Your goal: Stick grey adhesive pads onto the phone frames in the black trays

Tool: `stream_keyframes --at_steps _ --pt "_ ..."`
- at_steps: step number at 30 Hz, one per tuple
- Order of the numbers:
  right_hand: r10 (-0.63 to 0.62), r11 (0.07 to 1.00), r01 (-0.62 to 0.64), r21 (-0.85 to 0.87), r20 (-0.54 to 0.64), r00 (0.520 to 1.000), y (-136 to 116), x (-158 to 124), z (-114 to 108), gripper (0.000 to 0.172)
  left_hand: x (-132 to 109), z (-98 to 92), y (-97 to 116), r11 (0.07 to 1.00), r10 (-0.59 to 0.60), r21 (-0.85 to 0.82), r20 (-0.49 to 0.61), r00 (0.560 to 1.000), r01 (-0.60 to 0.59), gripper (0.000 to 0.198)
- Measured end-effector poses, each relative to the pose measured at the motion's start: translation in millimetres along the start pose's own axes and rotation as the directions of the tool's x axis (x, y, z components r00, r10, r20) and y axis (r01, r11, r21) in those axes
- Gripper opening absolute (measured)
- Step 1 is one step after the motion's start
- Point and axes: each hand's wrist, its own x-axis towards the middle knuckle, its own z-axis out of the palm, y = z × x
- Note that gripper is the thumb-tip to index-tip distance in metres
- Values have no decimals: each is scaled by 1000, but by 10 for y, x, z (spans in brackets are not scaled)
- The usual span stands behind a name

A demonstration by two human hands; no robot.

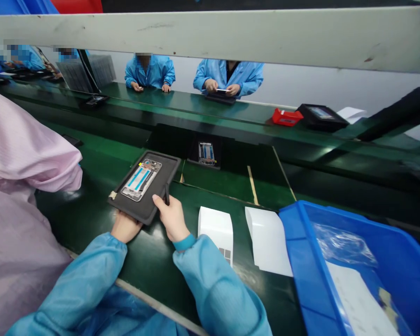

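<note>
A black tray (166, 179) is held tilted above the green bench, with a phone frame (142, 180) lying in it. The phone frame has a silvery rim and blue strips. My left hand (125, 227) is under the tray's near edge, its fingers hidden beneath it. At the tray's near right edge my right hand (173, 218) is closed, thumb on the rim. A thin dark stick-like piece (167, 194) stands up beside that thumb; I cannot tell whether it is a tool in the hand.
White sheets (215, 228) and more paper (269, 240) lie right of my hands. A blue bin (311, 261) holds clear plastic and paper. Another black tray (219, 158) with a phone frame sits ahead. A pink sleeve (56, 149) is close at left. Co-workers (227, 79) sit opposite.
</note>
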Motion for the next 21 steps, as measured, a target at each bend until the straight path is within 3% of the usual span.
stream_keyframes --at_steps 3,6,10,13,15,17,19,21 --pt "58 993 -53 -105 49 997 -47 151 367 29 -88 155 145 997 82 4 32 996 -83 53" --pt "151 968 -128 -215 98 984 -74 239 758 24 -144 238 162 994 106 8 94 990 -108 52" --pt "282 911 -217 -351 147 948 -105 278 1200 31 -109 319 97 992 115 28 138 984 -120 55" --pt "342 870 -246 -427 163 925 -140 301 1329 46 -44 335 94 991 119 37 154 981 -126 54" --pt "305 849 -211 -484 123 944 -174 331 1209 48 -31 295 132 988 147 26 156 977 -152 54" --pt "166 826 -117 -552 40 985 -224 410 873 38 -46 229 194 985 167 18 149 975 -172 54" --pt "103 807 -113 -580 -50 993 -289 575 347 21 -64 170 265 986 153 52 114 982 -159 56" --pt "49 758 -180 -627 -219 974 -353 823 -270 20 -69 139 326 985 125 110 60 990 -131 60"
